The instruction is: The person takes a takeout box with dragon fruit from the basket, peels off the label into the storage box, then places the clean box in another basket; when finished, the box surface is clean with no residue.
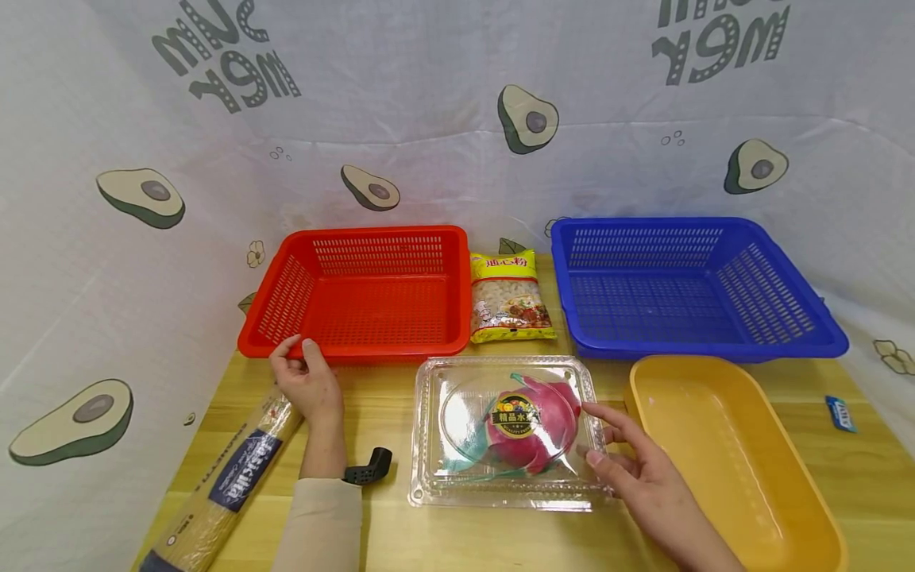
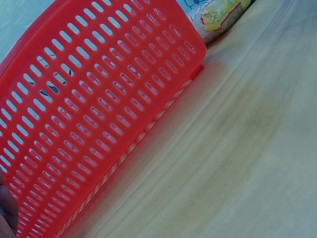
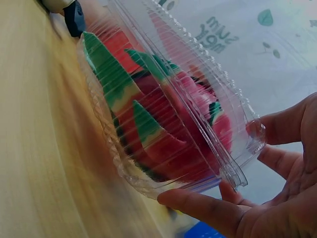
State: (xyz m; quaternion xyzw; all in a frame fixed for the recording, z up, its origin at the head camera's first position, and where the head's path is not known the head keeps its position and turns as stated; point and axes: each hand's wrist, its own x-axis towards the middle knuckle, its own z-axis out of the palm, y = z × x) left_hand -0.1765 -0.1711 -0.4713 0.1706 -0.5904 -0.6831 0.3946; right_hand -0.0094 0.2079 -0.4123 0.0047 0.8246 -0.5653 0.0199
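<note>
A clear plastic clamshell box (image 1: 443,397) lies on the table, with a pink-and-green dragon fruit (image 1: 546,421) inside. At its right end my right hand (image 1: 646,481) grips the box; in the right wrist view the thumb (image 3: 198,206) and the fingers lie on opposite sides of that end. My left hand (image 1: 310,389) is at the front rim of the red basket (image 1: 389,349), fingers loosely bent, with nothing seen in them. A long packet of spaghetti (image 1: 243,469) lies beside the left hand, its upper end partly hidden by it.
A yellow bag of macaroni (image 1: 511,298) stands between the red basket and a blue basket (image 1: 686,349). At the right are a yellow tub (image 1: 743,453) and a small blue packet (image 1: 840,414). A printed curtain (image 1: 443,159) hangs behind everything.
</note>
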